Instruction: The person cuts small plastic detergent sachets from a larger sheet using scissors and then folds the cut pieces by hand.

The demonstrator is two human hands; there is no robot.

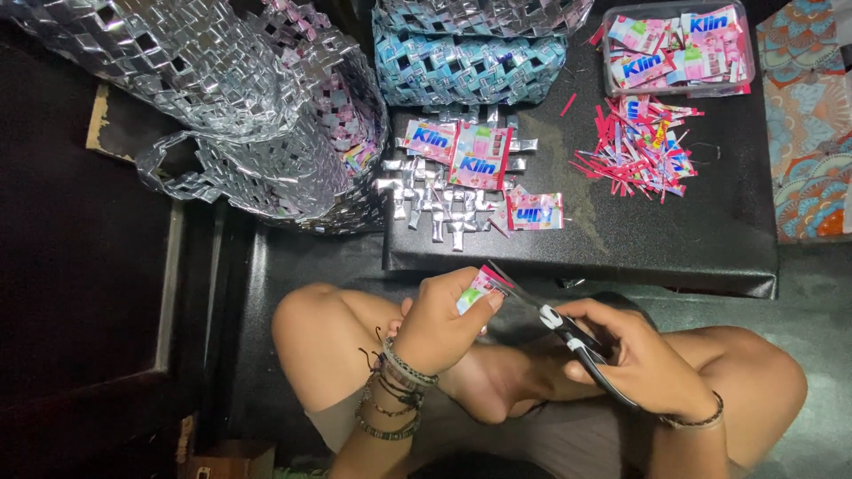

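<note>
My left hand (439,324) pinches a small pink and white sachet wrapper (480,286) above my lap. My right hand (643,359) grips black-handled scissors (555,324) whose blades reach the wrapper's edge. I sit cross-legged, knees spread on both sides. In front of me is a low black table (674,231) with flat wrappers (479,155) and folded silver strips (439,204) partly woven together.
A pile of red and pink cut trimmings (639,146) lies on the table's right half. A clear plastic box (679,49) of wrappers stands at the back right. Woven silver bags (231,98) sit at left, a blue woven bag (466,62) at the back, patterned cloth (808,115) far right.
</note>
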